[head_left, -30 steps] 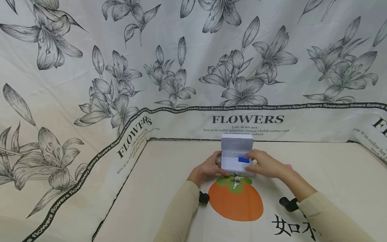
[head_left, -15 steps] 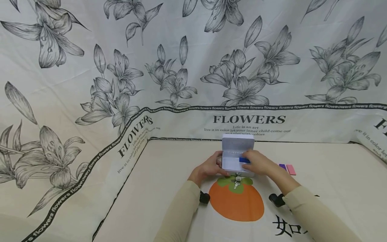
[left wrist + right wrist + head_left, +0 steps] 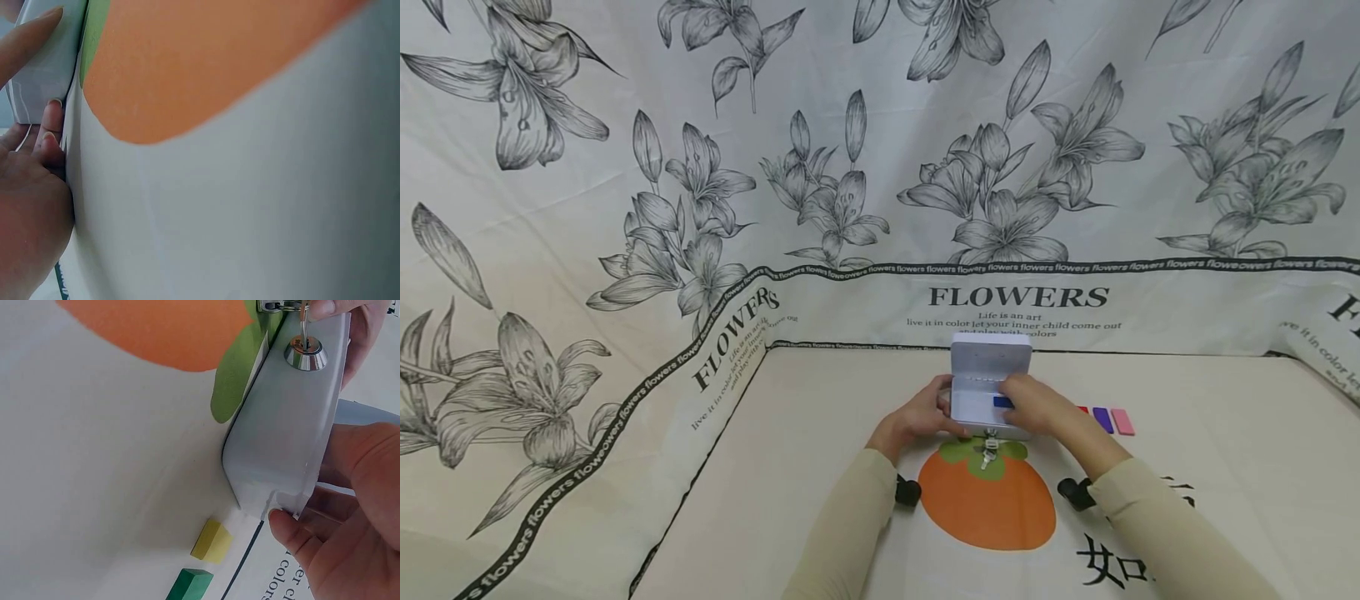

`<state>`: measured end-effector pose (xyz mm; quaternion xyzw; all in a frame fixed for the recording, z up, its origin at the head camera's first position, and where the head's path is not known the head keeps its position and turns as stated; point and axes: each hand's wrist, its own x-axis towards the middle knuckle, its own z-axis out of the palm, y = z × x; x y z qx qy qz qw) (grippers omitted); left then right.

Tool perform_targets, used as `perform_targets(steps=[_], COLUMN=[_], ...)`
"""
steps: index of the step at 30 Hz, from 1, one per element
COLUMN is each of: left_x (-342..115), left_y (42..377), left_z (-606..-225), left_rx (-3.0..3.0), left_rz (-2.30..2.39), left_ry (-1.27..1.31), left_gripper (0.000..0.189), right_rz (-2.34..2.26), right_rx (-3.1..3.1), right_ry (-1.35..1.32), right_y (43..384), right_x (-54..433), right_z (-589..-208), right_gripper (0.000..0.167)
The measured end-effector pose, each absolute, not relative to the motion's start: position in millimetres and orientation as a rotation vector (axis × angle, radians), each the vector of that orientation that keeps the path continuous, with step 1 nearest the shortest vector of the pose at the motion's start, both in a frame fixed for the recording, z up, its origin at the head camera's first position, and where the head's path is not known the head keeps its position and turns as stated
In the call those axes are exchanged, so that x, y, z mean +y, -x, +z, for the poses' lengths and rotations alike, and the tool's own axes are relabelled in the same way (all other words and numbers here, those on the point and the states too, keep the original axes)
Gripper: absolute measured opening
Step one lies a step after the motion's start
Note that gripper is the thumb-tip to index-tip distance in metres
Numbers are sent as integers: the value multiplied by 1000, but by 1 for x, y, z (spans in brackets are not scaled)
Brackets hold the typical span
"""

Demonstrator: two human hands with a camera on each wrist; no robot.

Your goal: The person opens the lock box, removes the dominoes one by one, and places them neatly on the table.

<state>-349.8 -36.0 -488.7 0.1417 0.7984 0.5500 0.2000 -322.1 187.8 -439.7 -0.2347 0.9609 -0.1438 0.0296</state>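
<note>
A white metal lock box [image 3: 979, 410] stands with its lid raised; a key [image 3: 304, 325] sits in its front lock. My left hand [image 3: 919, 417] grips the box's left side, thumb across the front, as the left wrist view shows. My right hand [image 3: 1033, 406] reaches over the right wall, its fingers around the right end of a dark blue block [image 3: 1002, 402] inside. From the right wrist, this hand [image 3: 340, 531] has its thumb over the wall and one fingertip against the outer corner; the block is hidden there.
To the right of the box lie a red block [image 3: 1083, 409], a purple block [image 3: 1102, 419] and a pink block [image 3: 1123, 422]. The right wrist view adds a yellow block [image 3: 212, 541] and a green block [image 3: 190, 585]. Flower-printed cloth [image 3: 842, 308] hangs behind.
My right hand has moved left and further into the box, and the blue block has shifted slightly toward the front. Blocks at the right came into sight. The left hand keeps its hold.
</note>
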Motion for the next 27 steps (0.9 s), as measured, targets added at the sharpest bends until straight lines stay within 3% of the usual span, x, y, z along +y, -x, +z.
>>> perform_targets(steps=[9, 20, 27], left_x=[-36, -36, -35], left_y=[349, 348, 347], left_z=[-487, -488, -485], left_rx=[2238, 2239, 2253], left_rz=[1536, 1543, 1534], left_ry=[-395, -397, -389], left_gripper=[99, 98, 99], right_rz=[-468, -591, -631], right_rx=[2984, 2853, 2763], right_ry=[765, 850, 872], right_y=[323, 329, 335], right_x=[190, 197, 201], right_z=[-444, -441, -438], right_gripper=[36, 24, 40])
